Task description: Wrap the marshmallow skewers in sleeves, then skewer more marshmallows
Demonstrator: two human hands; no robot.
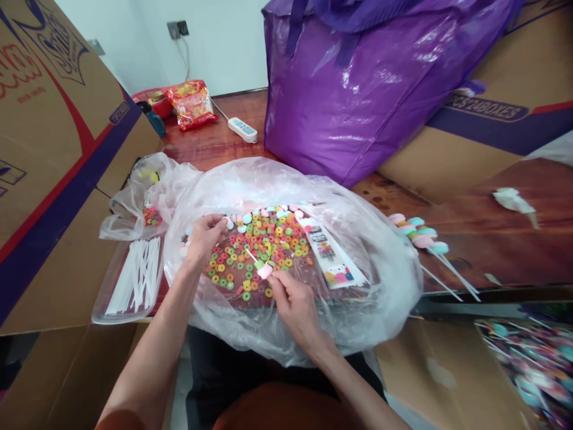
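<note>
My right hand [293,298] pinches a marshmallow stick [251,255] near its candy end. A pink marshmallow [264,271] and a green ring candy are threaded on it, and the bare white tip points up and left. My left hand [208,236] reaches to the back left, its fingertips closed on a small pale marshmallow [228,222] beside a row of pink and blue ones. Between the hands, many ring candies [250,239] in green, yellow, orange and red lie loose on a clear plastic sheet [210,185]. Printed wrappers [333,254] lie to the right.
White sticks [136,278] fill a clear tray at left. Finished marshmallow skewers [421,233] lie at right, and more fill a box [532,364] below. A purple bag [358,89] and cartons [58,155] flank the table. Behind are a red snack packet [190,104] and power strip [242,129].
</note>
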